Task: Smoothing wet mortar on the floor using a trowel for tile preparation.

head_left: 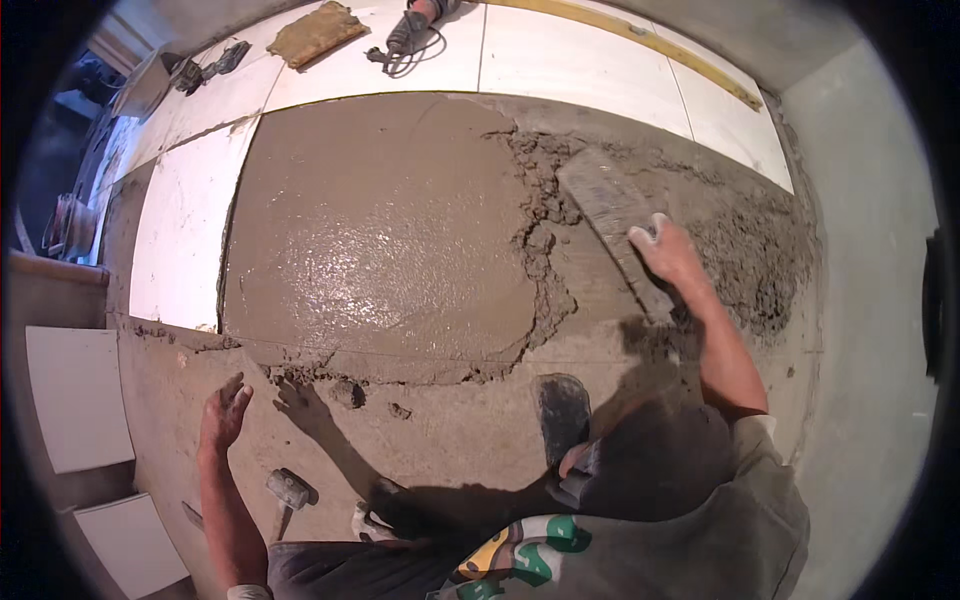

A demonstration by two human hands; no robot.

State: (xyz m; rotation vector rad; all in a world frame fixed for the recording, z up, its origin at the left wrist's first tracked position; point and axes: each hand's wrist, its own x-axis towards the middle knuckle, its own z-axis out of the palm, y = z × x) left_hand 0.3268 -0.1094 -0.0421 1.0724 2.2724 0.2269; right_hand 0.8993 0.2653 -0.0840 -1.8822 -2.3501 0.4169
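Observation:
My right hand (668, 252) is closed round a long, flat, mortar-smeared trowel (606, 200). Its blade lies over the rough right side of a grey mortar bed, beside a ragged ridge of crumbly mortar (545, 260). Left of that ridge, the smooth wet mortar (370, 220) shines under the light. My left hand (226, 412) hangs empty with its fingers apart, near the bed's front left corner. A laid white tile (185, 225) borders the smooth mortar on the left. Loose, coarse mortar (755, 255) is heaped at the far right.
White tiles (570, 60) line the back, carrying a long yellow level (690, 70), a corded power tool (408, 35) and a brown slab-like piece (316, 36). A mallet (288, 488) lies near my left forearm. Loose white tiles (80, 400) stand at left; a wall (870, 280) rises at right.

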